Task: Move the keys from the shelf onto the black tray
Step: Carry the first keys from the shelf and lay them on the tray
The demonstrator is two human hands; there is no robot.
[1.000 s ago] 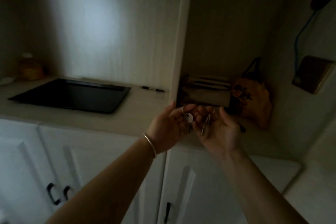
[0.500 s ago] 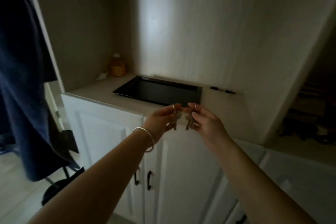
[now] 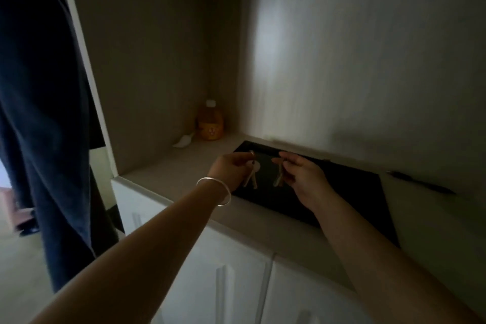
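Observation:
A flat black tray [image 3: 352, 192] lies on the pale counter inside the dim alcove. My left hand [image 3: 231, 169], with a silver bangle on its wrist, pinches one bunch of keys [image 3: 252, 175] by its ring, and the keys hang over the tray's left part. My right hand [image 3: 302, 179] pinches a second bunch of keys [image 3: 279, 177], which dangles beside the first, also above the tray. The two bunches hang apart, a little above the tray's surface.
An orange bottle [image 3: 210, 123] and a small white object [image 3: 183, 141] stand in the alcove's back left corner. A dark pen [image 3: 420, 183] lies on the counter [image 3: 168, 179] right of the tray. A dark blue garment [image 3: 44, 113] hangs at left. White cupboard doors [image 3: 223, 284] are below.
Both hands have carried the keys from the shelf on the right across to the left and now hold them over the black tray. The two bunches have come apart.

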